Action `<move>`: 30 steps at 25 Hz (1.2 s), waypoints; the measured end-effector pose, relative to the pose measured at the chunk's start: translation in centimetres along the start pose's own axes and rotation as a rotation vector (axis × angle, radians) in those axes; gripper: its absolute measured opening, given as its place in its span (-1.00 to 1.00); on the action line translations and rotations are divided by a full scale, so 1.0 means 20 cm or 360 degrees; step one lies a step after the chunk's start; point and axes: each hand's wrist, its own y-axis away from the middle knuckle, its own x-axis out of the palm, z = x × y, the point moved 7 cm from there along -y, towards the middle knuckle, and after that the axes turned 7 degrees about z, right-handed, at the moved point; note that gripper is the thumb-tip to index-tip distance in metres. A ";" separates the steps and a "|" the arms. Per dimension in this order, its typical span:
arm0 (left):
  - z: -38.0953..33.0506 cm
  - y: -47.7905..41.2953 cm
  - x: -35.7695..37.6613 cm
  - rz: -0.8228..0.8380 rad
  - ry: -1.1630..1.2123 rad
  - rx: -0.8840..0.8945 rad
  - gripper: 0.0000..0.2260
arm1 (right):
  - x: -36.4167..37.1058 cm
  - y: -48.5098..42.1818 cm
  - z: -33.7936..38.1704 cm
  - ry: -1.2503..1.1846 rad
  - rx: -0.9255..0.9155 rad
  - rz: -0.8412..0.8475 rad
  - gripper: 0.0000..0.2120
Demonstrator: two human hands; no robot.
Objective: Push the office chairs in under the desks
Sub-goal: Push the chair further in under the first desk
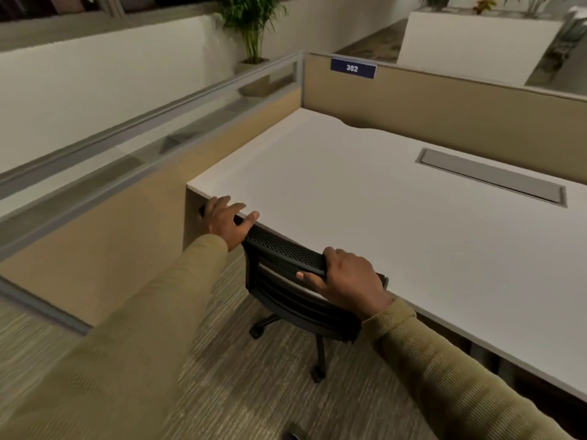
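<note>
Head view: left hand point(226, 221) and right hand point(346, 277), fingers clamped on the black mesh chair back point(286, 249), arms extended. Chair sits tucked against the white counter point(365, 198) edge; striped carpet point(222, 376) below.

You see a black mesh chair point(286, 249), a white tabletop point(365, 201), olive ribbed sleeves point(444, 360), tan partitions point(444, 103), and streaked grey-beige carpet point(238, 392).

Black mesh chair back point(286, 249); matt white desk point(365, 192).
</note>
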 end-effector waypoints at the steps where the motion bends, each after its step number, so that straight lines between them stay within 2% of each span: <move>1: -0.02 0.01 0.01 -0.0028 0.0020 0.0028 -0.56 | 0.00 0.02 -0.01 -0.0005 0.0009 0.0007 -0.39; 5: 0.00 0.15 0.03 -0.0104 -0.0051 0.0078 -0.60 | 0.05 0.16 0.02 -0.0019 0.0002 0.0001 -0.39; 9: 0.00 0.31 0.08 0.0006 -0.0019 0.0094 -0.46 | 0.07 0.33 0.05 0.0000 0.0044 -0.0083 -0.35; 12: -0.02 0.46 0.09 -0.0013 -0.0079 0.0096 -0.39 | 0.05 0.48 0.05 0.0005 0.0095 -0.0102 -0.36; 18: -0.11 0.69 0.08 -0.0079 -0.0048 0.0191 -0.46 | -0.02 0.80 0.07 0.0040 0.0262 -0.0170 -0.30; 25: -0.24 0.71 0.11 -0.0076 -0.0066 0.0319 -0.52 | -0.07 1.04 0.01 0.0331 0.0664 -0.0241 -0.22; 30: -0.31 0.57 0.13 -0.0019 -0.0003 0.0392 -0.46 | -0.11 0.93 -0.06 0.0291 0.0667 -0.0232 -0.26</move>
